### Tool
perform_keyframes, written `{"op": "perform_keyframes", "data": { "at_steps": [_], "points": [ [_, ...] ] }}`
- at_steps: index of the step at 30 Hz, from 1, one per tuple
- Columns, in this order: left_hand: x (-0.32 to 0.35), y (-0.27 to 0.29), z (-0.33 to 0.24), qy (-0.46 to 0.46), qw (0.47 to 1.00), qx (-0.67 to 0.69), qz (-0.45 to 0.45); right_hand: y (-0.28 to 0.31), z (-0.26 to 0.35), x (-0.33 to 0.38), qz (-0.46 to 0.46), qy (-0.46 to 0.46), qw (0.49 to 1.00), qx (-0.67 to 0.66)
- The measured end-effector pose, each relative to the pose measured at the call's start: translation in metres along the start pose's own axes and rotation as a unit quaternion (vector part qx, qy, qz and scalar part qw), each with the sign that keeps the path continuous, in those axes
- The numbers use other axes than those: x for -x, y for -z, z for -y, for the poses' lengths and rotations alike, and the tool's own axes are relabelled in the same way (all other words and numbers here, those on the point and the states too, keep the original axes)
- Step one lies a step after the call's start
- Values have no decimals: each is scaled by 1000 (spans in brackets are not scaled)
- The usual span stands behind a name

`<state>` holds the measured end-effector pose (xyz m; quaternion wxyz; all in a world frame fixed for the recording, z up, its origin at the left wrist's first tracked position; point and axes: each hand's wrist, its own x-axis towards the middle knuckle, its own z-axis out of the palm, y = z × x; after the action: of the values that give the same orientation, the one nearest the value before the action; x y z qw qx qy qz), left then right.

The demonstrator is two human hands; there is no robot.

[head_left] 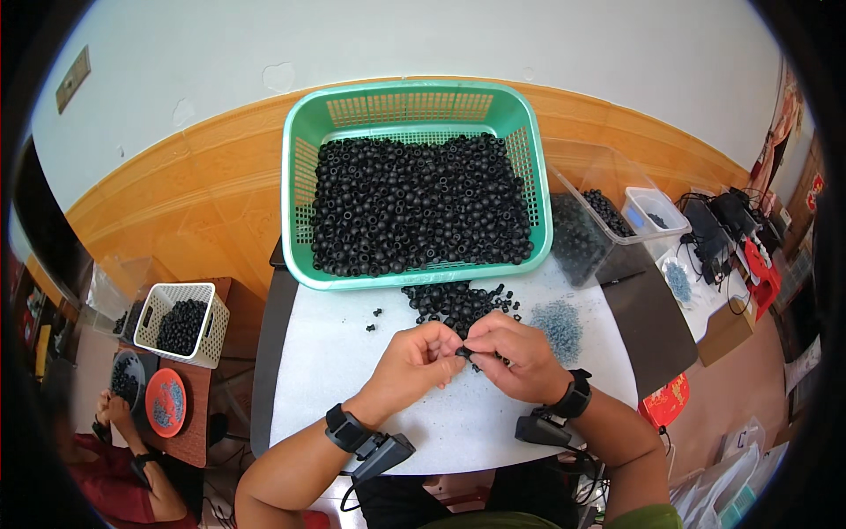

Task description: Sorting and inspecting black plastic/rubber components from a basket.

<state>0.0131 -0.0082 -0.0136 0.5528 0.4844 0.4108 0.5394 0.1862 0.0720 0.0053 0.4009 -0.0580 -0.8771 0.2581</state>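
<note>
Both hands meet just above the white counter point(352, 397): the left hand point(414, 361) and the right hand point(515, 353) pinch one small black bead point(462, 352) between their fingertips, close to the eye for fine work. Just beyond lies a loose heap of beads point(458, 301), within easy reach, with pale blue bits point(558, 322) beside it. Farther back, the green basket point(414, 106) holds the bulk supply.

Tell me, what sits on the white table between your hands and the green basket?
A loose pile of small black beads, lying between the hands and the green basket, as the head view shows.
</note>
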Motion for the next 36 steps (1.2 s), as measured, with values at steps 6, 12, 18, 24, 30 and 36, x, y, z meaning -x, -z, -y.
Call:
{"op": "perform_keyframes", "data": {
  "at_steps": [6,12,18,24,30,36],
  "points": [
    [4,0,-7,18,999,13,32,-3,4,1,30,-46,998,-36],
    [4,3,-4,14,996,38,78,-5,3,5,23,4,1000,-6],
    [5,2,-6,52,993,54,87,-8,-1,6,27,52,998,-30],
    [1,3,-7,21,996,-18,84,-3,4,1,27,76,996,43],
    [-2,8,-12,-7,999,-15,-35,43,5,-11,-165,33,980,103],
    [-7,21,-9,-62,989,76,-113,144,-26,-24,-302,-107,918,233]
  ]
}}
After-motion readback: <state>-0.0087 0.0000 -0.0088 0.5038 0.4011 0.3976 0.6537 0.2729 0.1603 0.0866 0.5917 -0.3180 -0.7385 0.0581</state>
